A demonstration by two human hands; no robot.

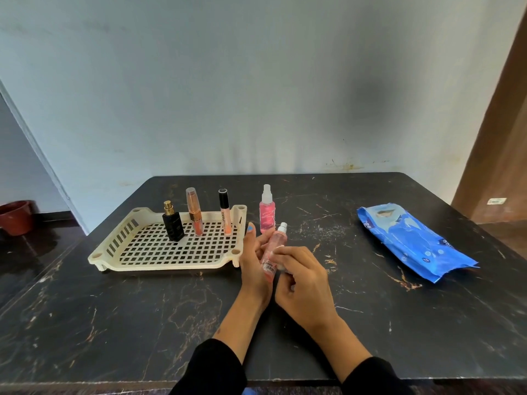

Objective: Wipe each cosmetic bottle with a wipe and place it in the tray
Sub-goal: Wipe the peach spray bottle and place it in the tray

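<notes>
Held pale pink spray bottle (272,253) in left hand (253,266) | pinched wipe (278,252) with right hand (302,276); best rotated, wiped fully

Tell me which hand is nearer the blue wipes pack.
Right. The right hand is left of the blue wipes pack, wiping the bottle; the left hand is farther left, beside the tray.

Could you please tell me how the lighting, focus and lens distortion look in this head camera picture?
In the head view, light is soft and even, with a dark smudge on the wall; the wide-angle lens bows the table edges; the tray and wipes packet are fairly sharp; the left hand, right hand and pale pink bottle look slightly soft.
</notes>
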